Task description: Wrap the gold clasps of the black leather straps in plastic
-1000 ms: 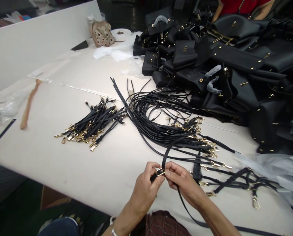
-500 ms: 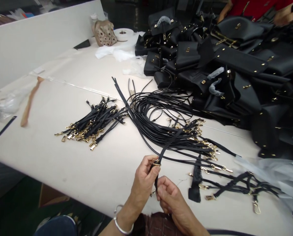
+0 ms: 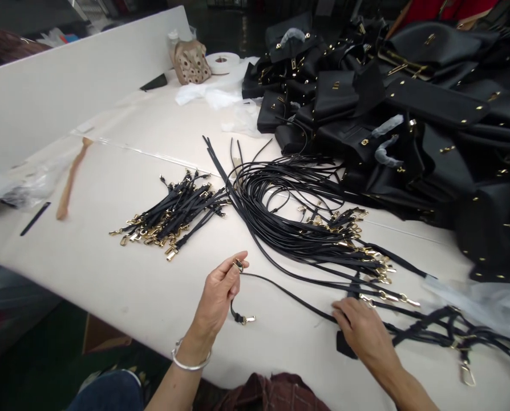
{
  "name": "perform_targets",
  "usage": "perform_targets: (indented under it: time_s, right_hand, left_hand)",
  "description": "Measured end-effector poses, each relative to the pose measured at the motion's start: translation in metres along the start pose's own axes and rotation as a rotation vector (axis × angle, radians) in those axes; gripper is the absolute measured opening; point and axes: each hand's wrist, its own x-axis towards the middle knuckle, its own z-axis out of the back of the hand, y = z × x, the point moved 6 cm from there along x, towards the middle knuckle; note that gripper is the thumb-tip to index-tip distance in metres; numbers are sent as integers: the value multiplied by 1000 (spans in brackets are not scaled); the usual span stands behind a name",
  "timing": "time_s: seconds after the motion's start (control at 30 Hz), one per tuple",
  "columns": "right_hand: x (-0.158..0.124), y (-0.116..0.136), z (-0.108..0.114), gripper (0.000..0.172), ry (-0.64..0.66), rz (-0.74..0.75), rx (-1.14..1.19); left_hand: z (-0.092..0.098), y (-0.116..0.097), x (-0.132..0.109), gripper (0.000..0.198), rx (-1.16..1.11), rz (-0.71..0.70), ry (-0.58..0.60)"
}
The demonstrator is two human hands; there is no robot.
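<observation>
My left hand (image 3: 221,285) pinches a thin black strap at its gold buckle (image 3: 238,265), above the pale table. Below it hangs the strap's short end, with a gold clasp (image 3: 249,319). The long part of the black strap (image 3: 284,290) curves down to the right as far as my right hand (image 3: 361,328). That hand is palm down, its fingers curled together at the strap; the fingertips are partly hidden. Under it lies a flat black piece (image 3: 346,346). Just behind is a big looped bundle of black straps (image 3: 255,211) with gold clasps.
Short black straps with gold clasps (image 3: 169,214) form a pile left of the bundle. Black handbags (image 3: 336,97) are heaped at the back right. More clasped straps (image 3: 434,325) and clear plastic (image 3: 477,302) lie at right. A wooden stick (image 3: 73,180) lies far left.
My hands have moved apart: the left up and leftward with the buckle, the right out to the right. The strap now stretches rightward between them, and its clasp end hangs below my left hand.
</observation>
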Motion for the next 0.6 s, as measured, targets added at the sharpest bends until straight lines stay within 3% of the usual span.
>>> perform_targets:
  time_s: [0.17, 0.27, 0.4, 0.5, 0.57, 0.6]
  right_hand:
    - [32, 70, -31, 17, 58, 107, 71]
    - [54, 98, -51, 12, 75, 89, 102]
    - [71, 105, -64, 15, 107, 21, 194]
    - [72, 101, -66, 17, 156, -31, 338]
    - [69, 98, -65, 4, 202, -88, 479]
    - [66, 97, -64, 9, 232, -121, 559]
  left_hand:
    - [-12, 13, -6, 36, -116, 136, 153]
    - [-18, 22, -11, 34, -192, 210, 224]
    - [-24, 27, -14, 42, -227, 229, 275]
    - [-25, 30, -15, 43, -175, 233, 250]
    - [-24, 31, -16, 39, -106, 236, 214]
    - [-23, 31, -16, 39, -66, 232, 191]
